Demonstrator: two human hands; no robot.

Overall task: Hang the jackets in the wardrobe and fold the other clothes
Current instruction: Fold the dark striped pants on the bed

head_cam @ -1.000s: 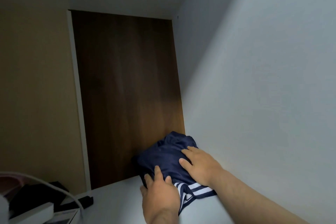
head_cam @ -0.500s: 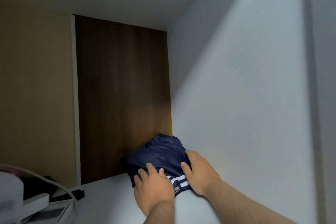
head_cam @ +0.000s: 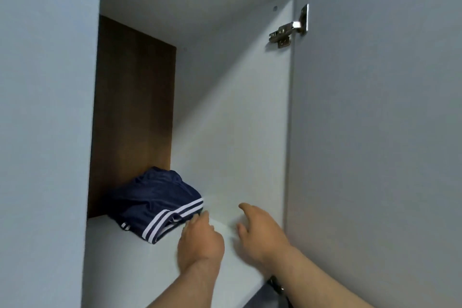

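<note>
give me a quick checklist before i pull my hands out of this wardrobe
1. navy shorts folded: ok, they lie as a compact bundle.
2. Shorts fully on the shelf: ok, at the back by the brown panel, with no overhang.
3. right hand free: ok, open and apart from the shorts.
4. left hand off the shorts: cannot tell, its fingertips are at the striped hem.
5. door out of the way: ok, swung open on the right.

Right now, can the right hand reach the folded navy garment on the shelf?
Probably yes: the right hand hovers open close by, though the left hand lies partly between it and the navy garment.
</note>
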